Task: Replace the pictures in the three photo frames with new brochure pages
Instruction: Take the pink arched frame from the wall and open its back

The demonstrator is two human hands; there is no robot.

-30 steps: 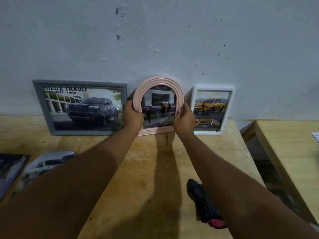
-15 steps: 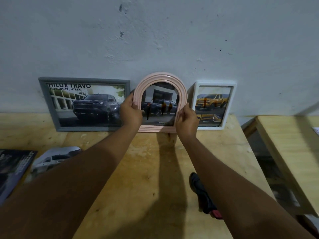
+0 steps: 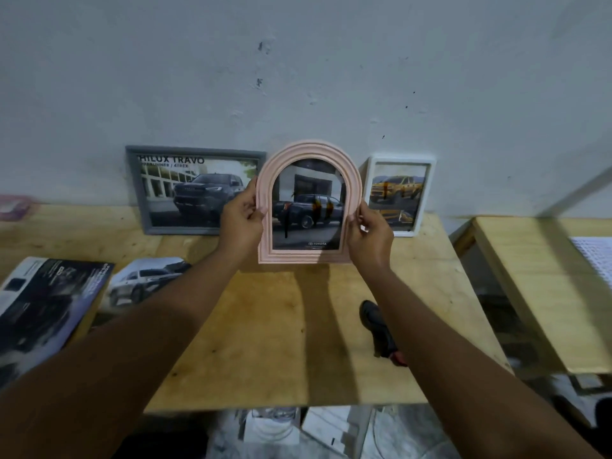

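Observation:
I hold a pink arched photo frame (image 3: 308, 154) upright above the wooden table (image 3: 281, 342), with a dark truck picture in it. My left hand (image 3: 240, 223) grips its left edge and my right hand (image 3: 369, 235) grips its right edge. A grey rectangular frame (image 3: 195, 150) with a "Hilux Travo" truck picture leans on the wall to the left. A small white frame (image 3: 427, 193) with a yellow truck picture leans on the wall to the right. Brochure pages (image 3: 49, 303) and a loose car page (image 3: 145, 283) lie at the table's left.
Dark scissors with a red tip (image 3: 381, 329) lie on the table near my right forearm. A second wooden table (image 3: 536, 293) stands to the right across a gap, with a white sheet (image 3: 596, 260) on it. A pink object (image 3: 13, 207) sits far left.
The pink arched frame has come off the wall and toward me, lifted clear of the table in both hands. The view has pulled back, showing the table's front edge.

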